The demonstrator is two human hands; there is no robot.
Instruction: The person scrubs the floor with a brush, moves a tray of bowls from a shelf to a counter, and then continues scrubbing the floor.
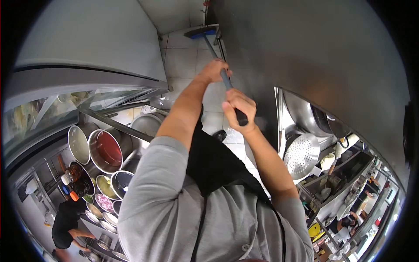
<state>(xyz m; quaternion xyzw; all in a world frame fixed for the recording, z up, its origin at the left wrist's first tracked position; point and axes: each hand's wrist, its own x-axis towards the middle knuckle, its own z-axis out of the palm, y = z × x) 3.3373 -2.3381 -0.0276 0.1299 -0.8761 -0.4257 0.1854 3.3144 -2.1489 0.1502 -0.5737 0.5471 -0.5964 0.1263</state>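
Guiding the broom (210, 45) well calls for its head (201, 32) flat on the floor (181, 63), left grip (213, 70) and right grip (241, 106) both curled firmly round the handle (225, 79).

Grey-handled broom (226, 79), slanting, blue head (210, 32) down at tiled floor (181, 61)

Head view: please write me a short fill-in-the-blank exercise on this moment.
1. The left hand and right hand both grip the long tool's ____.
2. The hand nearer the blue head is the ____ one.
3. The colour of the apron is ____.

Missing words: handle; left; black.
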